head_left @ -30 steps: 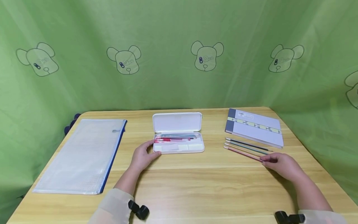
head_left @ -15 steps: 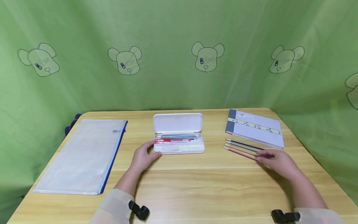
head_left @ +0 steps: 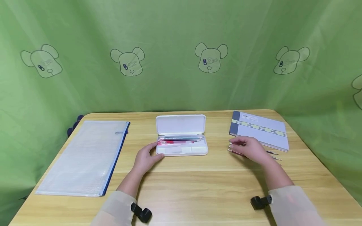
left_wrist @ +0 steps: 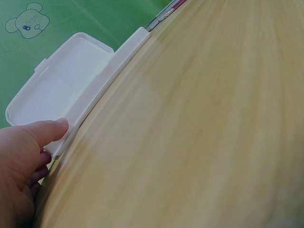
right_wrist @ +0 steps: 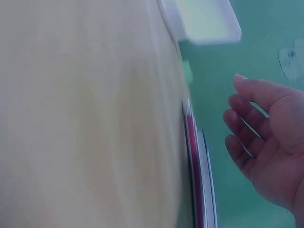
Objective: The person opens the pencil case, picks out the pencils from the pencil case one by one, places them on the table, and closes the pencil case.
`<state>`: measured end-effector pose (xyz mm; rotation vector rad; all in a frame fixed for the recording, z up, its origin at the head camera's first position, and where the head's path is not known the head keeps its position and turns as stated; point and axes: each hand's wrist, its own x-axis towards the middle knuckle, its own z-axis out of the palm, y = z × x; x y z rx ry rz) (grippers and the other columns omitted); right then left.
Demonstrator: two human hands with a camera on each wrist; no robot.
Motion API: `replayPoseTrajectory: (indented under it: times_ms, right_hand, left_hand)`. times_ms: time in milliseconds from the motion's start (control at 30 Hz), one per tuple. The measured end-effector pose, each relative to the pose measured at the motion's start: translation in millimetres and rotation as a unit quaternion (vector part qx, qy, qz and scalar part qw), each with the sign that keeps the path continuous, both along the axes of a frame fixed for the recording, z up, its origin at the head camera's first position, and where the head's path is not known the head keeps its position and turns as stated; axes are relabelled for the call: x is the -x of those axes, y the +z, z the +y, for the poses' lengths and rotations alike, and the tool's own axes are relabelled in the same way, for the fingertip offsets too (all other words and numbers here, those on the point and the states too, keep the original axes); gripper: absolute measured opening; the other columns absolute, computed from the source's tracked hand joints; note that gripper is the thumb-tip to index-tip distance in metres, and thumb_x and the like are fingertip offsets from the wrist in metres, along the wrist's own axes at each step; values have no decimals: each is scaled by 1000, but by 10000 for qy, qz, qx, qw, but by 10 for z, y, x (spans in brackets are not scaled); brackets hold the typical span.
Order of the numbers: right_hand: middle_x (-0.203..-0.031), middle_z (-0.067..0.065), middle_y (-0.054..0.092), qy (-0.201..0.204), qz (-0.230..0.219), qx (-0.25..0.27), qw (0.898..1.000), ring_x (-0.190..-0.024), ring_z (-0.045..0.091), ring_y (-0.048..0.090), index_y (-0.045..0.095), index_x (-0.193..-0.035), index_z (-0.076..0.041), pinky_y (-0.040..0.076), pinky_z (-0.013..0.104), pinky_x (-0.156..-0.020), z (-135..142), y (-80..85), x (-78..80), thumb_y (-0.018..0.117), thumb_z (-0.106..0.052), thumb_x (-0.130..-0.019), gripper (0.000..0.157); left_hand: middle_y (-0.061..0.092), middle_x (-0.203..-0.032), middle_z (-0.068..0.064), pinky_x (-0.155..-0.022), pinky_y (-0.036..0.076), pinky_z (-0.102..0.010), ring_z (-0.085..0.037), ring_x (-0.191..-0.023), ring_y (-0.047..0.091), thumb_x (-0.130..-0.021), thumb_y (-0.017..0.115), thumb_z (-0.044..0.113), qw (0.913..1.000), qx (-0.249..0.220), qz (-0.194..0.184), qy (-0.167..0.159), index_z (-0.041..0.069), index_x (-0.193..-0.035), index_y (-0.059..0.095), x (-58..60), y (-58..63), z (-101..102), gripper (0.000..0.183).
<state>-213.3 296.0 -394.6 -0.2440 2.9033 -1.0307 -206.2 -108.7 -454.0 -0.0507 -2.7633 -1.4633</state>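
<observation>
An open white pencil case (head_left: 200,150) stands at mid-table, its lid raised; pens and pencils (head_left: 181,138) lie in its rear section. My left hand (head_left: 144,160) grips the case's left end, thumb on the front rim (left_wrist: 45,134) and the other fingers partly hidden behind the end. Over the loose pencils (head_left: 234,152) on the right hovers my right hand (head_left: 250,148), near their capped ends, covering their middles. In the right wrist view its fingers are loosely bent with nothing between them, apart from a red pencil (right_wrist: 192,135).
A closed notebook (head_left: 261,129) with a patterned band lies at the back right, just beyond the loose pencils. On the left is a clear zip folder (head_left: 85,157) with a blue edge. A green curtain (head_left: 169,91) hangs behind the table (head_left: 198,194).
My right hand has moved left and away from me along the loose pencils, from their pointed ends to their capped ends. The left hand stays on the pencil case.
</observation>
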Motion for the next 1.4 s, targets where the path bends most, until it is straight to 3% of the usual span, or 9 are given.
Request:
replayPoseTrajectory:
  times_ms: [200, 467, 667, 1033, 1400]
  right_hand:
    - [-113, 18, 68, 175, 14, 328, 9993, -93, 24, 62, 66, -122, 0, 55, 24, -64, -337, 27, 194, 66, -17, -93, 34]
    - [-115, 15, 69, 397, 127, 298, 9987, -108, 30, 61, 68, -119, -5, 52, 43, -92, -741, -14, 425, 66, -19, -92, 31]
    - [-114, 15, 69, 521, -101, 332, 9980, -108, 29, 60, 69, -118, -5, 49, 46, -98, -962, -84, 550, 66, -17, -92, 29]
    - [-115, 14, 70, 528, -409, 30, 9978, -110, 29, 62, 70, -115, -4, 49, 46, -103, -1187, -179, 675, 68, -12, -89, 28]
    - [-112, 13, 73, 723, -179, -758, 9943, -110, 30, 65, 72, -112, -4, 48, 46, -103, -1301, -195, 688, 66, -8, -89, 24]
  left_hand:
    - [54, -143, -16, -118, 35, -49, -35, -138, 45, -84, 77, 28, 10000, -29, -11, -6, 5, -137, 55, -4, 4, -1, 62]
    - [55, -143, -16, -117, 36, -50, -35, -137, 46, -85, 76, 27, 10000, 2, 60, 10, 5, -137, 55, 2, -7, -2, 61]
    - [54, -144, -15, -118, 35, -49, -35, -139, 44, -85, 76, 28, 10000, -28, -34, 19, 6, -138, 55, 2, -14, -4, 61]
    - [54, -144, -15, -118, 35, -49, -35, -139, 44, -85, 76, 28, 10000, 0, -5, 25, 6, -138, 55, 13, -21, -7, 61]
    - [54, -144, -15, -118, 34, -50, -35, -139, 44, -84, 77, 28, 10000, -14, -27, 11, 6, -138, 54, 7, -8, -7, 62]
